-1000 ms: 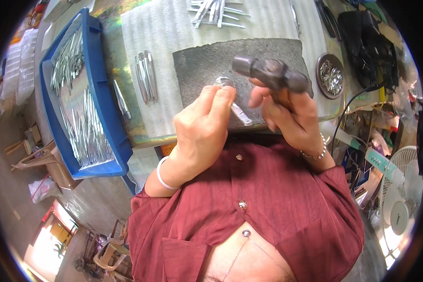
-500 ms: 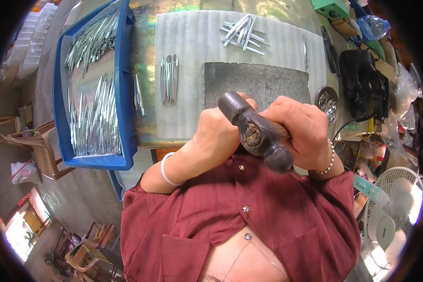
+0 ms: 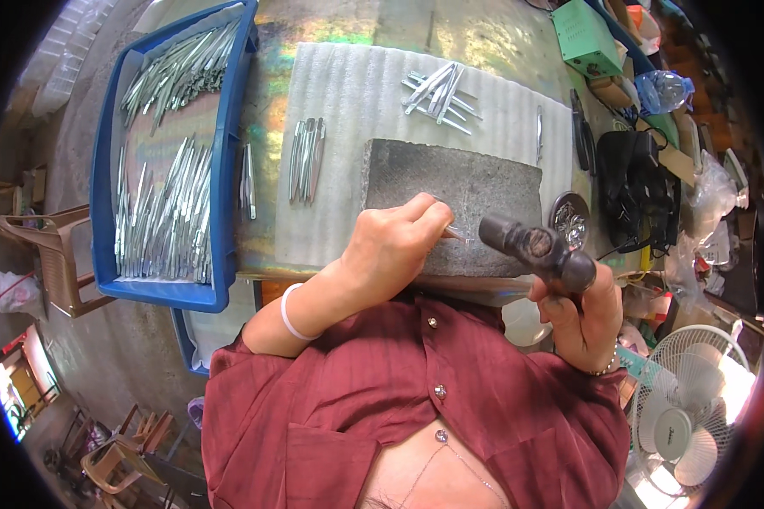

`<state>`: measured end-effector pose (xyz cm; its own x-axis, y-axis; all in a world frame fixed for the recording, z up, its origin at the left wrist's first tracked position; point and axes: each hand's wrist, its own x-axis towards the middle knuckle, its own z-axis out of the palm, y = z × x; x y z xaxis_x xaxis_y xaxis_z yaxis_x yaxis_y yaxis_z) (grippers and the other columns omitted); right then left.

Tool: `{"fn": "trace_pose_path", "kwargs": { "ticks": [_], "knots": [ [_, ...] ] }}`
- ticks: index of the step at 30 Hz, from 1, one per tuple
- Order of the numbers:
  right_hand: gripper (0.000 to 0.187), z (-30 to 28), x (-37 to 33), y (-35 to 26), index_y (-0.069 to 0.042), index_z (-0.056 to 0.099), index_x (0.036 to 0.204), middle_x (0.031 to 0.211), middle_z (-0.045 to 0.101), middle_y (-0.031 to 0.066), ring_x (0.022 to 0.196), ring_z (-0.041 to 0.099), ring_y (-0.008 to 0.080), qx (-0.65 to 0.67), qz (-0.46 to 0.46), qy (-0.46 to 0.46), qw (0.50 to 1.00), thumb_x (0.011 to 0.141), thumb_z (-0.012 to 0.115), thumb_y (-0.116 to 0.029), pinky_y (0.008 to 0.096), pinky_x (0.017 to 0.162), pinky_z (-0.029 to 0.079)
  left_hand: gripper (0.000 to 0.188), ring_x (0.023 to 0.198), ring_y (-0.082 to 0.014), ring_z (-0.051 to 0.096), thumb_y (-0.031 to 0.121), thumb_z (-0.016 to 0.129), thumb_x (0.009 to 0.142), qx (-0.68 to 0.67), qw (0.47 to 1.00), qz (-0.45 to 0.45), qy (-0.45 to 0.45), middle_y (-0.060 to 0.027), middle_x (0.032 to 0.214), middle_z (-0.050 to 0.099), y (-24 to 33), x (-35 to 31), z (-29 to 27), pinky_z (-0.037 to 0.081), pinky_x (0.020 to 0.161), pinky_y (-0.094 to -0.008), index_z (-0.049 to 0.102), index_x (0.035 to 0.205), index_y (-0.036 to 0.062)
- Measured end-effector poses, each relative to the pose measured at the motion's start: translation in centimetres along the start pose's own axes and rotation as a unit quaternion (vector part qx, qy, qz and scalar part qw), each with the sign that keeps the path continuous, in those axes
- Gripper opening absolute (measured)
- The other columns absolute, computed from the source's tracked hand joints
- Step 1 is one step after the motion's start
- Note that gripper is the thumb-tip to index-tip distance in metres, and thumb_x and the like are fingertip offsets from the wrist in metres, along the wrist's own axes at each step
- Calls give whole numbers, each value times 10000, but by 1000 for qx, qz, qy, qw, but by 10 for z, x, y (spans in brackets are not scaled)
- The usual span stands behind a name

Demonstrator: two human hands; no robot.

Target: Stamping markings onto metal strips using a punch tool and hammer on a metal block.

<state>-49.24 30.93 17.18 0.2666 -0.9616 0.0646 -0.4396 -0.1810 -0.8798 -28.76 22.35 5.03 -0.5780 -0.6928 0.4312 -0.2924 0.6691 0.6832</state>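
Observation:
My left hand (image 3: 395, 242) is closed on a slim silvery metal piece (image 3: 457, 232), whose end shows past the fingertips over a dark grey block (image 3: 450, 174). Most of that piece is hidden by the fingers. To the right, my right hand (image 3: 587, 318) grips a ball-peen hammer (image 3: 539, 246) near its head; the handle is mostly out of sight. The hammer's head is raised above the block's near right corner, apart from the metal piece. Beyond the block, a crossed pile of slim metal pieces (image 3: 440, 93) lies on a white foam sheet (image 3: 361, 93).
A blue tray (image 3: 227, 170) with many slim metal pieces stands at left. Several more pieces (image 3: 306, 161) lie on the foam's left side. A dark dish (image 3: 553, 222) of small metal parts sits right of the block. Farther right are a black device (image 3: 628, 187) and a fan (image 3: 688, 407).
My hands have moved apart. The right hand has carried the hammer to the right, and the left hand now sits over the block with the metal piece showing. The whole view has shifted slightly.

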Motion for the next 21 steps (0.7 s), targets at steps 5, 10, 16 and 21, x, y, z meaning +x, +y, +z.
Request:
{"fn": "trace_pose_path", "kwargs": {
  "ticks": [5,10,16,21],
  "knots": [
    [420,-2,-2,-2,64,480,1204,948,639,190,624,631,227,-103,-86,20,991,802,599,40,298,568,513,140,611,-279,603,53,624,758,-10,1000,4,12,-78,782,551,-1,1,2,476,489,-357,517,849,60],
    [395,1,7,-16,74,528,1141,904,636,198,607,622,244,-181,-59,-4,982,759,623,47,304,532,499,138,615,-280,605,46,619,755,-8,1000,1,-1,-78,785,554,-1,0,3,479,491,-357,520,850,62],
    [412,4,4,-18,83,543,1109,827,631,167,582,606,232,-203,-93,12,975,716,659,44,298,485,479,148,618,-276,604,20,598,744,-7,1000,10,-9,-79,770,546,0,-1,0,478,488,-354,521,865,57],
    [399,10,4,-13,69,553,1106,783,622,149,563,590,243,-178,-89,27,980,721,649,24,304,484,471,153,619,-275,603,16,596,745,-7,1000,9,-15,-81,772,544,-1,-1,1,476,483,-353,518,870,56]
  ]
}}
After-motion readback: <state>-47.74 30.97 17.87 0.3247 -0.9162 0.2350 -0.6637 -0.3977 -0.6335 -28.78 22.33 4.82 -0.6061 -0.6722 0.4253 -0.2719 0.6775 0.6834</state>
